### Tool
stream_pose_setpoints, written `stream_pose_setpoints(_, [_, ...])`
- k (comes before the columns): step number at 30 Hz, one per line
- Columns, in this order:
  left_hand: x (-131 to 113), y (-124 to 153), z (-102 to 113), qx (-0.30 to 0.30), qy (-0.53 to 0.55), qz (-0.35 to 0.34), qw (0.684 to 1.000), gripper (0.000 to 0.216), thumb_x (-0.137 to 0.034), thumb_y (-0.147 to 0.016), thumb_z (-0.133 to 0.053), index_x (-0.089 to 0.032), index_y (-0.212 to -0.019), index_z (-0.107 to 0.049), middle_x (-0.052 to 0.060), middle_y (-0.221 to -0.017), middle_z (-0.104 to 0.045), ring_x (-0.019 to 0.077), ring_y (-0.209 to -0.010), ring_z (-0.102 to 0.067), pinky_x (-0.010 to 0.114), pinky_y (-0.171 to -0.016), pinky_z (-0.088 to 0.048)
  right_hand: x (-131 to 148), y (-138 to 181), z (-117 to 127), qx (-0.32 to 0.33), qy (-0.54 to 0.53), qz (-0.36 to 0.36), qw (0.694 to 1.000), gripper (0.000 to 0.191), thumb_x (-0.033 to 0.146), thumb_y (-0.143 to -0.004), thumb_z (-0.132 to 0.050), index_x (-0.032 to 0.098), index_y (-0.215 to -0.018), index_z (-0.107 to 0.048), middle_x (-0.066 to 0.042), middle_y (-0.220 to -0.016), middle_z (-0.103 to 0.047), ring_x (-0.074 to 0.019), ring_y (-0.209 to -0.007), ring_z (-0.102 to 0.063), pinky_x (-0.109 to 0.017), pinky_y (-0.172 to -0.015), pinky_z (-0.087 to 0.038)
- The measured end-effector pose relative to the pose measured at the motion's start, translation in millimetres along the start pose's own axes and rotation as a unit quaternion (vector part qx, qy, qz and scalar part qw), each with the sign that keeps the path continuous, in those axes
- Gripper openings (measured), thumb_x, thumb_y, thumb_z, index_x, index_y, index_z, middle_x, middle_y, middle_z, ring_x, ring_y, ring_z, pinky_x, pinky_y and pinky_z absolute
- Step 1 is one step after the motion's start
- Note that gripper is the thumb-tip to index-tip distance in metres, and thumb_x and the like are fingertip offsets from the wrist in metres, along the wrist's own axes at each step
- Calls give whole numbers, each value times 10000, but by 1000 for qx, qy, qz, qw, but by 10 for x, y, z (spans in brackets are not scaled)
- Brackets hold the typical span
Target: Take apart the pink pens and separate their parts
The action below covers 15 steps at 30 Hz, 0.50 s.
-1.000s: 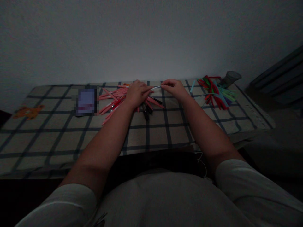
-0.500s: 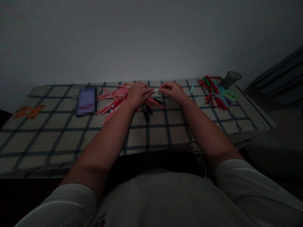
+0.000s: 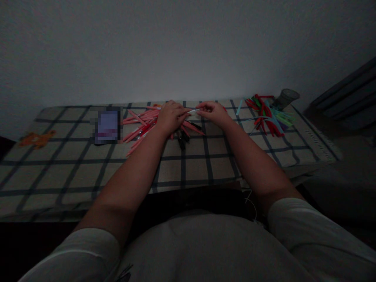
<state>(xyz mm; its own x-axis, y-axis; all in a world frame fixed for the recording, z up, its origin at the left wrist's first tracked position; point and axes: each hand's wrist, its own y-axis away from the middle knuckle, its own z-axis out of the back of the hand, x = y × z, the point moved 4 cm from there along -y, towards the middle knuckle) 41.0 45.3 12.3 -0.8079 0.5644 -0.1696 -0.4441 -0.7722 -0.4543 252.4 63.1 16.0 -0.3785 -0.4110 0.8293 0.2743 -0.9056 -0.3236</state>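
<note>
Between my two hands a slim, pen-like stick (image 3: 193, 111) with a pale, shiny middle is held roughly level. My left hand (image 3: 170, 116) pinches its left end, and the fingertips of my right hand (image 3: 212, 111) are closed on its right end. Beneath and around my left hand lies a loose heap of pink pen-like sticks (image 3: 140, 133), some with silvery bands. Black ends (image 3: 182, 140) stick out of the heap on the near side. In this dim light I cannot make out whether they are pens or brushes.
Fuzzy craft strips (image 3: 268, 121) in red, green and blue lie to the right, beside a grey cup (image 3: 286, 98). A phone-like device (image 3: 107, 126), partly blurred out, is on the left. An orange bear-shaped patch (image 3: 37, 139) decorates the checked cloth (image 3: 76, 172). Behind rises a wall (image 3: 176, 51).
My right hand has shifted very slightly, and a little more of the pale part of the stick shows between my hands. Everything else looks the same.
</note>
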Motion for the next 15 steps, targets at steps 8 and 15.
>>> stream_pose_setpoints(8, [49, 12, -34, -29, 5, -20, 999, 348, -424, -1082, -616, -279, -1306, -839, 136, -1144, -777, 336, -1194, -652, 495, -1048, -489, -9, -3, 6, -14, 10, -9, 1000, 296, 404, -757, -889, 192, -950, -814, -28, -825, -720, -205, -822, -605, -326, -765, -501])
stream_pose_setpoints(15, [69, -6, -59, -38, 3, -27, 999, 395, -429, -1077, -622, -275, -1393, -802, 134, -1140, -784, 324, -1152, -632, 499, -1040, -488, -45, -20, 42, -23, 23, 8, 999, 297, 400, -778, -837, 200, -996, -815, -33, -843, -701, -211, -837, -603, -342, -789, -501])
